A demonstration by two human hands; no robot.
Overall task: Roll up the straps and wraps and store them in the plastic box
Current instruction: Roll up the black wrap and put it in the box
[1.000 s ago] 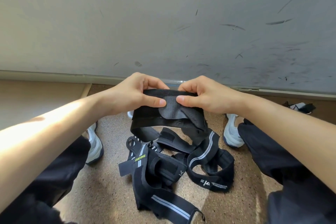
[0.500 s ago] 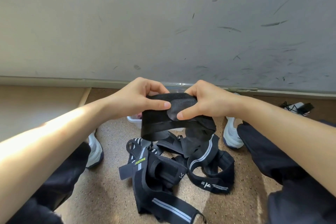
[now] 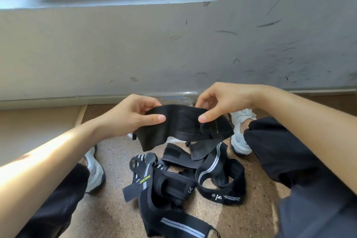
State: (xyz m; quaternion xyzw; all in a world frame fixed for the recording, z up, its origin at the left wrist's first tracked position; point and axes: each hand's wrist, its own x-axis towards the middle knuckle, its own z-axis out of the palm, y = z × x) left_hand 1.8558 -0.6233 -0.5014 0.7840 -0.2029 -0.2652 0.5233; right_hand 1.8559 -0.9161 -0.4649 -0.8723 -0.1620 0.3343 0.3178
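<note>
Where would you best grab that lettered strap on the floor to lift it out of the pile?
Probably by the loop at the far end of the lettered strap, coming from above left: it lies on top, exposed, while the rest runs under other straps.

A speckled tan cork-like floor point(image 3: 108, 216) fills the lower middle of the frame. At its centre lies a tangled heap of black straps and wraps point(image 3: 173, 185) with grey stripes, one lettered in yellow-green. A white trainer point(image 3: 94, 172) stands at the lower left, a second white trainer point(image 3: 239, 137) right of centre. Just above centre, the rim of a clear plastic box point(image 3: 183, 97) shows.
</note>
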